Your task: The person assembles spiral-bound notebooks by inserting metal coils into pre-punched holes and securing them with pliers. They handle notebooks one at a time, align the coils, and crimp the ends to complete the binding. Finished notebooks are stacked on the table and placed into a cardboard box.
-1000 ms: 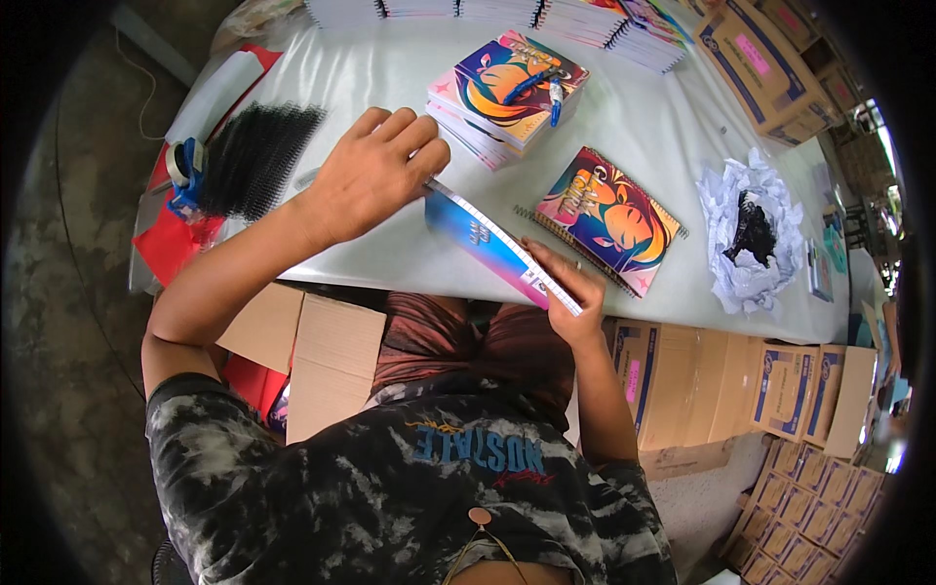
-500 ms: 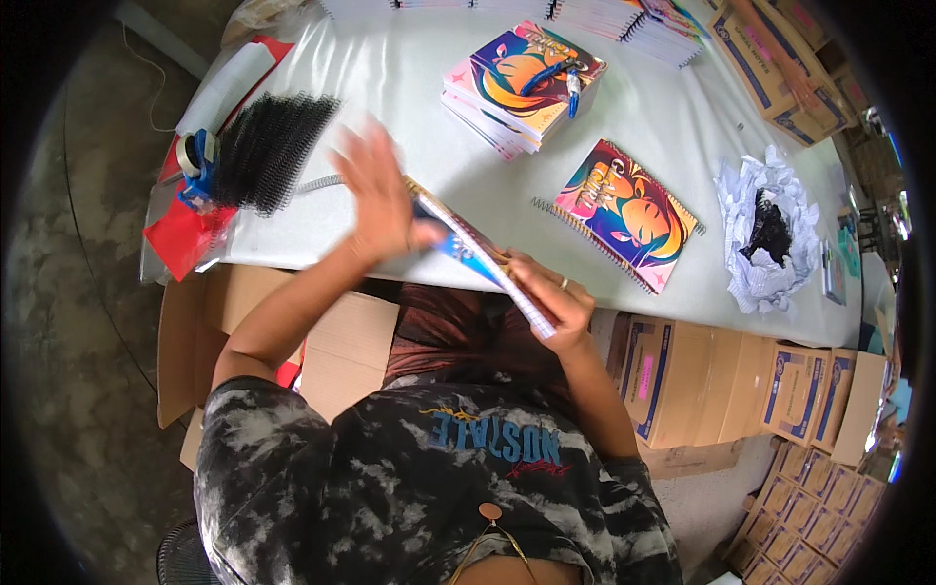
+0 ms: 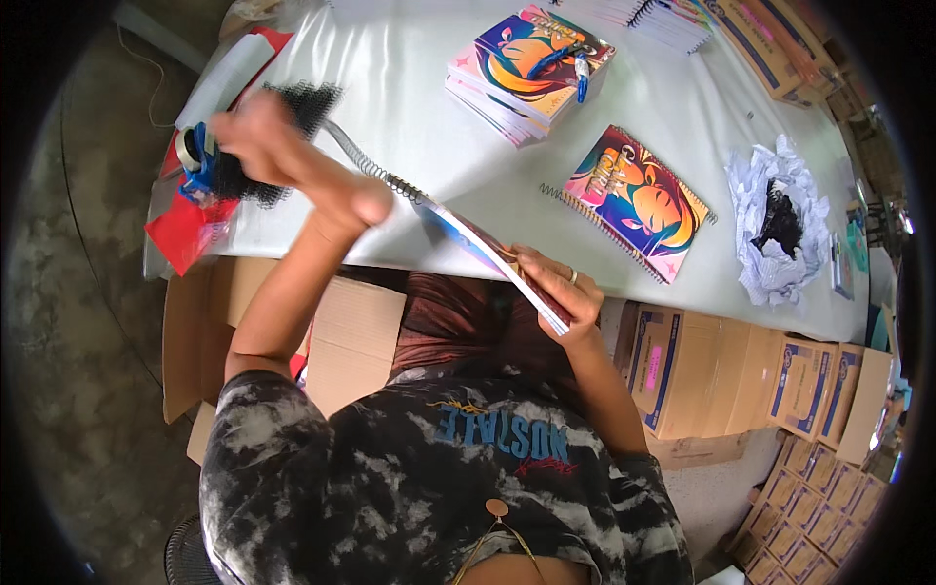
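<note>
Reaching left hand (image 3: 268,146) now over black spirals (image 3: 292,102), right hand (image 3: 556,288) still gripping notebook (image 3: 487,255)

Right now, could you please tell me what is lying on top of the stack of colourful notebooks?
A blue pen-like tool lies across the top cover of the stack of notebooks. The covers beneath the top one are hidden; only their edges show.

Person's in a short-sleeved tie-dye tee, black and grey with whitish blotches all over; blue block lettering across the chest with a bit of orange scribble print beside it; brownish-maroon shorts or trousers underneath, hard to say which; both forearms bare, no watch or gloves; a thin ring on one finger of the right hand (image 3: 558,289); left hand (image 3: 261,136) is motion-blurred.
</note>
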The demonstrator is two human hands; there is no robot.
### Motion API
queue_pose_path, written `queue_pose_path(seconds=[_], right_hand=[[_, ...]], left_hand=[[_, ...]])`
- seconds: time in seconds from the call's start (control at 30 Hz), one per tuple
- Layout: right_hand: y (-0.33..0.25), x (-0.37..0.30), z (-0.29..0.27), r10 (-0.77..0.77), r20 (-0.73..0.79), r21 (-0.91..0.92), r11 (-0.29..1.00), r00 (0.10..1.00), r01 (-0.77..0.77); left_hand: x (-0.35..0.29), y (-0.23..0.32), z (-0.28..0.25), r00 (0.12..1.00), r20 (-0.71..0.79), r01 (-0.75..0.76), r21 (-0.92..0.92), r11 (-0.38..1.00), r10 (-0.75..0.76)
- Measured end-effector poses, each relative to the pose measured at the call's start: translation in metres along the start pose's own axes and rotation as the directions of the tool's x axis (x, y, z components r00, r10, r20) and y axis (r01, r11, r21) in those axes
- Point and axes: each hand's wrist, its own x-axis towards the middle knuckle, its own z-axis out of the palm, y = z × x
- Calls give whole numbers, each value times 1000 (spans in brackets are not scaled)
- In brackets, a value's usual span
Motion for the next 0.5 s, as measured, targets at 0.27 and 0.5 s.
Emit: queue_pose_path(seconds=[0.27,0.5], right_hand=[[-4,-5,-2,-37,-30,-84,996,999,35],[7,-5,2,-54,-47,-40,998,997,52]], left_hand=[[-30,27,-6,954,297,17,-198,980,44],[-67,44,-4,864,365,-201,-383,901,348]])
